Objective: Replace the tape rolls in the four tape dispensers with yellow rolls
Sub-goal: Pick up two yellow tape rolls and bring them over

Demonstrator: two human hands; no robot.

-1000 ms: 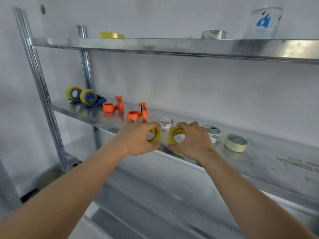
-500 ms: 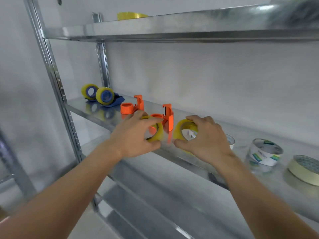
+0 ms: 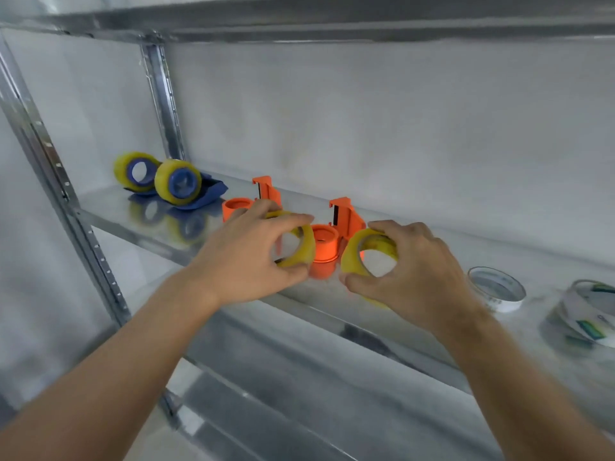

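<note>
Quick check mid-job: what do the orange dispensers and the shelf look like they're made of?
The orange dispensers look like moulded plastic: uniform bright colour, matte, with thin walls and a round hub. The shelf looks like galvanised or polished sheet steel: silvery, and shiny enough to mirror the blue dispensers standing on it. The exact metal cannot be told.
</note>
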